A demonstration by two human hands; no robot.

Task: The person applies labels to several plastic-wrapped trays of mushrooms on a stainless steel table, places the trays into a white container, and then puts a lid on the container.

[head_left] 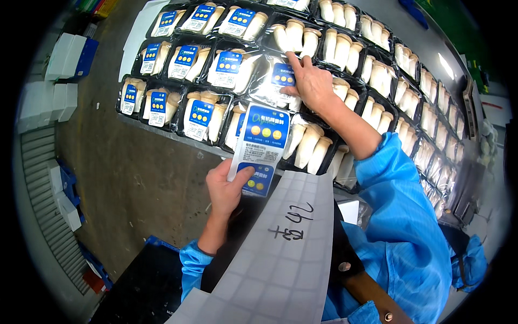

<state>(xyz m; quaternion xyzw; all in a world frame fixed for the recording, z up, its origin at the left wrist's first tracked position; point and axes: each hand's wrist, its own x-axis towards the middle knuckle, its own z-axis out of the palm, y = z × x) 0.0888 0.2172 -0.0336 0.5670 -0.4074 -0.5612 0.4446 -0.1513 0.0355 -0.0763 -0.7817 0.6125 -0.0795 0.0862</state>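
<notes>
Here, rows of black trays (353,54) cover the grey counter (135,178), each tray wrapped in clear film and filled with thick white mushrooms (310,143) lying side by side. The trays toward the left and top carry blue-and-white labels (200,114); those running off to the right are bare of them.

The right hand (310,81) reaches out over the middle of the rows, palm down, fingers spread flat and pressing a blue label (281,74) onto the film of one tray; its grip is open, closed around nothing.

The left hand (226,186) sits nearer the body, at the counter's front edge. Its grip is shut on a label sheet (261,141), thumb across the lower blue part, the sheet standing upright over the nearest tray. This sheet lies just below and to the left of the right hand, apart from it.

A long strip of white backing paper (280,254) with a handwritten mark runs down from the left hand toward the blue sleeves (402,232).
</notes>
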